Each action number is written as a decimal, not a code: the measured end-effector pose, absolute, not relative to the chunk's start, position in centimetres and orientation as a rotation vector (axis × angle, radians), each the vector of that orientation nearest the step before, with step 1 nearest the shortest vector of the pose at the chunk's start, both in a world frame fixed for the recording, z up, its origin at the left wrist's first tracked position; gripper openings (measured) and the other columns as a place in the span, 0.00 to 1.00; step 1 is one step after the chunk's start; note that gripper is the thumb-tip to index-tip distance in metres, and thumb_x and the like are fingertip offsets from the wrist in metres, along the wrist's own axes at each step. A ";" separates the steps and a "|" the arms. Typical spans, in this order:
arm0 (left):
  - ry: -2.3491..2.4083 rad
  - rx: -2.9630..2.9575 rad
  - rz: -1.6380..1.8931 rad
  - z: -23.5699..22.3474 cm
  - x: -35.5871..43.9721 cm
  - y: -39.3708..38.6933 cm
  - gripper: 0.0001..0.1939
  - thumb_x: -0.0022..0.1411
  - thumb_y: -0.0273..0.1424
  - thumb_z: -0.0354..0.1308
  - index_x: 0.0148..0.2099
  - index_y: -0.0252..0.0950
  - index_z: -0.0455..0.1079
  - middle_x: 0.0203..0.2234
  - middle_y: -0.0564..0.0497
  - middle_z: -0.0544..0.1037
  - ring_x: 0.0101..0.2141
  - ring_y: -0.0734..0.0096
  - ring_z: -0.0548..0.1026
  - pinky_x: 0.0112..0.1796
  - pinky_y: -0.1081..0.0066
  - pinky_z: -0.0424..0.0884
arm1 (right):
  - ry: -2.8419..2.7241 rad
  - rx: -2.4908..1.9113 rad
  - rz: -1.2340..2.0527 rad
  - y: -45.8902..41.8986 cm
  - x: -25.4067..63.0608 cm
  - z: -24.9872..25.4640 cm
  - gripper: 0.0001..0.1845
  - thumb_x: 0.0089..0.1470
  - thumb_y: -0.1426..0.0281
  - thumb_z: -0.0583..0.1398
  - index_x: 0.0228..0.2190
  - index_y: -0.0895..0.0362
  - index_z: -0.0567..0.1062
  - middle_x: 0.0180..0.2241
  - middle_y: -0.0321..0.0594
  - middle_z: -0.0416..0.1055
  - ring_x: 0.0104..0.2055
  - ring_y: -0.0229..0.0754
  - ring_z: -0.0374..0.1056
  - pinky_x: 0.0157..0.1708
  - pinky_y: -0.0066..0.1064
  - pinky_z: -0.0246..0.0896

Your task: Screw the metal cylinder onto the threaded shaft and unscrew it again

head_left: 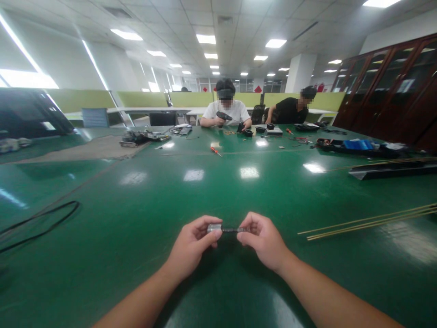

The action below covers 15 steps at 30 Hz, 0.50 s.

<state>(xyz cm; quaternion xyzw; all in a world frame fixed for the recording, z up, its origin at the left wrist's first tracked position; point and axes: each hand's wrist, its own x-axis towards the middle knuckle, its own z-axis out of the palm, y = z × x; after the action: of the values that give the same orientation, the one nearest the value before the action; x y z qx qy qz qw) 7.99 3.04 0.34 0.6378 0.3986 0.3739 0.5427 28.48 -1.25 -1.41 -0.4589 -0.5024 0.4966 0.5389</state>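
Both my hands meet low in the middle of the view, just above the green table (143,214). My left hand (193,243) pinches the silver cylindrical end of a small part (215,228). My right hand (262,239) pinches the other end, where a thin dark shaft (230,230) runs between the two hands. Fingers of both hands are closed round the piece; what exactly it is stays too small to tell.
Thin brass rods (372,221) lie to the right, a black cable (41,225) loops at the left. A red-handled screwdriver (215,151) and scattered tools lie farther back. Two people sit working at the far side (225,111), (293,109). A dark tray (392,169) sits at right.
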 end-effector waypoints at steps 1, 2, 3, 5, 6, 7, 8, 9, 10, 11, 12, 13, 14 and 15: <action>0.948 1.511 0.889 0.4 8.0 3.0 0.17 0.56 0.37 0.68 0.44 0.33 0.75 0.25 0.53 0.76 0.24 0.73 0.72 0.28 0.75 0.67 | -1.195 -1.091 1.177 -1.2 28.5 -1.4 0.08 0.43 0.72 0.65 0.25 0.56 0.69 0.21 0.31 0.68 0.24 0.37 0.62 0.27 0.29 0.57; 0.949 1.508 0.891 0.5 8.0 3.0 0.17 0.56 0.37 0.68 0.44 0.33 0.75 0.24 0.54 0.76 0.24 0.73 0.72 0.27 0.75 0.66 | -1.195 -1.089 1.176 -1.2 28.5 -1.4 0.08 0.43 0.72 0.65 0.25 0.56 0.69 0.21 0.31 0.67 0.24 0.37 0.62 0.27 0.29 0.57; 0.950 1.507 0.895 0.5 8.0 3.0 0.17 0.56 0.37 0.68 0.44 0.33 0.75 0.24 0.54 0.75 0.24 0.73 0.72 0.27 0.75 0.66 | -1.194 -1.088 1.177 -1.2 28.5 -1.4 0.08 0.43 0.72 0.65 0.26 0.56 0.69 0.21 0.31 0.67 0.24 0.37 0.62 0.27 0.29 0.57; 0.952 1.506 0.900 0.7 8.0 2.9 0.17 0.55 0.38 0.68 0.43 0.33 0.75 0.24 0.53 0.75 0.24 0.72 0.72 0.27 0.74 0.67 | -1.194 -1.084 1.179 -1.3 28.5 -1.3 0.08 0.44 0.72 0.65 0.25 0.56 0.69 0.21 0.31 0.67 0.24 0.37 0.62 0.27 0.29 0.56; 0.954 1.506 0.902 0.7 7.9 2.9 0.17 0.55 0.38 0.68 0.43 0.32 0.75 0.24 0.53 0.75 0.24 0.72 0.72 0.28 0.74 0.67 | -1.193 -1.083 1.178 -1.3 28.5 -1.3 0.08 0.44 0.71 0.65 0.25 0.56 0.69 0.21 0.30 0.67 0.24 0.37 0.62 0.27 0.29 0.56; 0.956 1.507 0.902 0.7 7.9 3.0 0.17 0.55 0.38 0.68 0.44 0.32 0.75 0.24 0.53 0.75 0.24 0.72 0.72 0.28 0.74 0.66 | -1.192 -1.082 1.177 -1.3 28.5 -1.2 0.08 0.44 0.72 0.65 0.25 0.56 0.69 0.21 0.30 0.67 0.24 0.37 0.62 0.27 0.29 0.56; 0.959 1.509 0.901 0.7 7.9 3.0 0.18 0.56 0.38 0.68 0.44 0.32 0.74 0.24 0.53 0.75 0.24 0.73 0.72 0.27 0.74 0.66 | -1.189 -1.082 1.177 -1.3 28.4 -1.2 0.08 0.44 0.72 0.65 0.25 0.56 0.69 0.21 0.30 0.67 0.23 0.36 0.62 0.27 0.29 0.55; 0.964 1.512 0.898 0.7 7.9 3.0 0.18 0.56 0.38 0.67 0.44 0.32 0.74 0.24 0.53 0.75 0.24 0.73 0.72 0.28 0.74 0.66 | -1.184 -1.083 1.178 -1.3 28.4 -1.1 0.08 0.43 0.72 0.65 0.25 0.56 0.69 0.21 0.30 0.66 0.23 0.36 0.62 0.26 0.28 0.55; 0.968 1.516 0.898 0.7 7.8 3.0 0.18 0.57 0.39 0.67 0.45 0.32 0.74 0.24 0.53 0.75 0.24 0.73 0.71 0.28 0.74 0.66 | -1.179 -1.083 1.180 -1.3 28.4 -1.1 0.08 0.43 0.72 0.65 0.25 0.56 0.69 0.21 0.30 0.66 0.23 0.36 0.62 0.26 0.28 0.55; 0.972 1.521 0.898 0.7 7.8 3.0 0.18 0.57 0.39 0.67 0.45 0.32 0.74 0.23 0.54 0.75 0.24 0.73 0.71 0.28 0.74 0.66 | -1.172 -1.083 1.181 -1.4 28.4 -1.1 0.08 0.43 0.72 0.65 0.25 0.56 0.69 0.20 0.30 0.66 0.23 0.36 0.62 0.26 0.28 0.55; 0.975 1.525 0.901 0.7 7.8 3.0 0.19 0.57 0.39 0.67 0.45 0.32 0.74 0.24 0.53 0.75 0.24 0.72 0.72 0.28 0.74 0.65 | -1.166 -1.083 1.181 -1.4 28.4 -1.0 0.09 0.43 0.72 0.65 0.25 0.56 0.69 0.21 0.30 0.66 0.23 0.36 0.62 0.26 0.28 0.55; 0.977 1.529 0.905 0.7 7.8 3.0 0.19 0.57 0.39 0.67 0.45 0.32 0.74 0.24 0.53 0.75 0.24 0.72 0.72 0.28 0.74 0.66 | -1.162 -1.082 1.180 -1.4 28.4 -1.0 0.08 0.42 0.72 0.65 0.25 0.56 0.69 0.20 0.30 0.66 0.23 0.36 0.62 0.26 0.28 0.55; 0.977 1.530 0.908 0.6 7.8 3.0 0.19 0.56 0.40 0.67 0.45 0.31 0.74 0.24 0.53 0.75 0.24 0.72 0.72 0.28 0.74 0.66 | -1.160 -1.083 1.179 -1.3 28.5 -1.0 0.08 0.42 0.72 0.65 0.25 0.56 0.69 0.20 0.30 0.66 0.23 0.36 0.62 0.26 0.28 0.55; 0.976 1.530 0.911 0.6 7.9 3.0 0.19 0.56 0.40 0.67 0.44 0.32 0.74 0.24 0.53 0.75 0.25 0.72 0.72 0.29 0.74 0.66 | -1.160 -1.085 1.176 -1.3 28.5 -1.0 0.08 0.43 0.72 0.65 0.25 0.56 0.69 0.20 0.30 0.67 0.23 0.36 0.62 0.26 0.28 0.55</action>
<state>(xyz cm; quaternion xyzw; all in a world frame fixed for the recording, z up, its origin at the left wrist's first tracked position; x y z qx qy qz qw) 7.85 3.03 0.62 0.6402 0.4084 0.3813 0.5272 28.46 -1.35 -0.99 -0.4585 -0.4902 0.4970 0.5500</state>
